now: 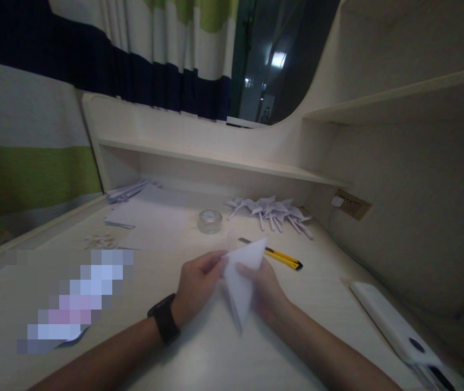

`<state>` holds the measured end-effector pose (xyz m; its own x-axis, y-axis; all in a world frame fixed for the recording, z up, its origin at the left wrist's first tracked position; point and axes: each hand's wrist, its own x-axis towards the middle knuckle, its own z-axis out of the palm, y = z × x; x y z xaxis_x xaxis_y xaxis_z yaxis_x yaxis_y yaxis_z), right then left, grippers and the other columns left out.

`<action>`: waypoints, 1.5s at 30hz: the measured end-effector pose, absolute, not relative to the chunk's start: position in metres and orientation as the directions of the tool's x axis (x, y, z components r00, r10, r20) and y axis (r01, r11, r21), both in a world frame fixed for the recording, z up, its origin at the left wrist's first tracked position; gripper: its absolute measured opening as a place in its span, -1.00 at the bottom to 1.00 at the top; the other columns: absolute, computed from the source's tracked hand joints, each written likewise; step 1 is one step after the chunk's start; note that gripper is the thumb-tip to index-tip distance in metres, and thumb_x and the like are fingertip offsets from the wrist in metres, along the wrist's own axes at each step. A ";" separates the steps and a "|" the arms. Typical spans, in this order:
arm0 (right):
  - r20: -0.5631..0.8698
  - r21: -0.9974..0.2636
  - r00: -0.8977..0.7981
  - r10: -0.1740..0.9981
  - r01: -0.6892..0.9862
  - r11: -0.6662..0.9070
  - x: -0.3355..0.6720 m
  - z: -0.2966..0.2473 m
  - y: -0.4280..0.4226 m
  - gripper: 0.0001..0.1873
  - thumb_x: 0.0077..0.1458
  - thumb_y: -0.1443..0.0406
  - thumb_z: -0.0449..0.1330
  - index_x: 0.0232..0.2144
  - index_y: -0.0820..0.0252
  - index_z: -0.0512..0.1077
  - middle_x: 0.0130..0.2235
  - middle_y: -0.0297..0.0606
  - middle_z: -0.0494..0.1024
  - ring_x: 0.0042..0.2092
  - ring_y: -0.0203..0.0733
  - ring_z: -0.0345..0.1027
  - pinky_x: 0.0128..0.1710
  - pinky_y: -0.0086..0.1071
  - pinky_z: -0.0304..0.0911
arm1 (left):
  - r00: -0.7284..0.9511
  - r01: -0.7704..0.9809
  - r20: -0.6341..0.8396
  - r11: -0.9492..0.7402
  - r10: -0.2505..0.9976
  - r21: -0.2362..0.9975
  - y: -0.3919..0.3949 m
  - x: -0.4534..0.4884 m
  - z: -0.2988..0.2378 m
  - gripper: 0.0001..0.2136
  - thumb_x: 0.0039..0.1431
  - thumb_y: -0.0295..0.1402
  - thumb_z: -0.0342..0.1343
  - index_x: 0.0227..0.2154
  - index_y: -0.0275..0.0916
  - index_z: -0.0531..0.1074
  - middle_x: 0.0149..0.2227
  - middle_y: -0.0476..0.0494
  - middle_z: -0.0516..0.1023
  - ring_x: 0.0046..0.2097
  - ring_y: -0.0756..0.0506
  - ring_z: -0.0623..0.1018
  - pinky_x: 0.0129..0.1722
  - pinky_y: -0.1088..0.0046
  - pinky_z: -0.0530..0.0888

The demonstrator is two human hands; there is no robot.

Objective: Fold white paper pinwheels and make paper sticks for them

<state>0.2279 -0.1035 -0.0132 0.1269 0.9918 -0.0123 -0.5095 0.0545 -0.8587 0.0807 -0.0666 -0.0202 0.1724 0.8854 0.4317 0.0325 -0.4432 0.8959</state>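
Observation:
Between my two hands is a folded sheet of white paper [243,279], held up above the desk with pointed corners at top and bottom. My left hand [200,282], with a dark watch on the wrist, pinches the paper's left edge. My right hand [268,288] grips it from the right, thumb on the front face and the other fingers hidden behind. A yellow utility knife [283,258] lies just beyond my right hand, its metal end partly behind the paper. Farther back, a roll of clear tape [209,221] rests on the desk.
Several folded paper pinwheels [273,209] lie at the back right. White sheets [156,217] and rolled paper sticks [130,191] are at the back left, near small pale scraps [100,240]. A blurred-out object [81,298] lies left; a white device [390,320] stands right.

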 end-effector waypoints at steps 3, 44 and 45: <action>-0.001 -0.879 0.185 0.983 -0.468 0.087 0.227 -0.013 -0.104 -0.48 -0.33 0.34 0.45 -0.24 0.22 0.38 -0.30 -0.21 0.58 -0.30 -0.09 0.45 -0.25 -0.23 0.36 | 0.175 0.036 0.439 -0.451 0.881 0.892 -0.067 0.082 -0.021 -0.82 0.11 -0.32 0.14 -0.26 -0.25 0.55 -0.41 -0.05 0.62 -0.46 -0.02 0.57 -0.45 0.54 0.53; 0.033 -0.902 0.316 0.948 -0.399 0.164 0.271 0.007 -0.086 -0.63 -0.29 0.16 0.44 -0.47 0.25 0.45 -0.50 -0.34 0.48 -0.47 -0.31 0.33 -0.42 -0.45 0.25 | 0.184 0.138 0.497 -0.523 0.848 0.841 -0.067 0.070 0.000 -0.86 0.05 -0.29 0.19 -0.39 -0.20 0.61 -0.44 -0.05 0.64 -0.50 -0.03 0.56 -0.47 0.52 0.53; 0.034 -0.899 0.300 0.953 -0.407 0.160 0.272 0.008 -0.086 -0.64 -0.29 0.15 0.44 -0.47 0.25 0.46 -0.49 -0.34 0.49 -0.47 -0.31 0.33 -0.43 -0.46 0.24 | 0.181 0.138 0.496 -0.521 0.850 0.842 -0.067 0.070 0.001 -0.86 0.05 -0.30 0.19 -0.39 -0.20 0.61 -0.44 -0.05 0.64 -0.50 -0.03 0.56 -0.46 0.52 0.53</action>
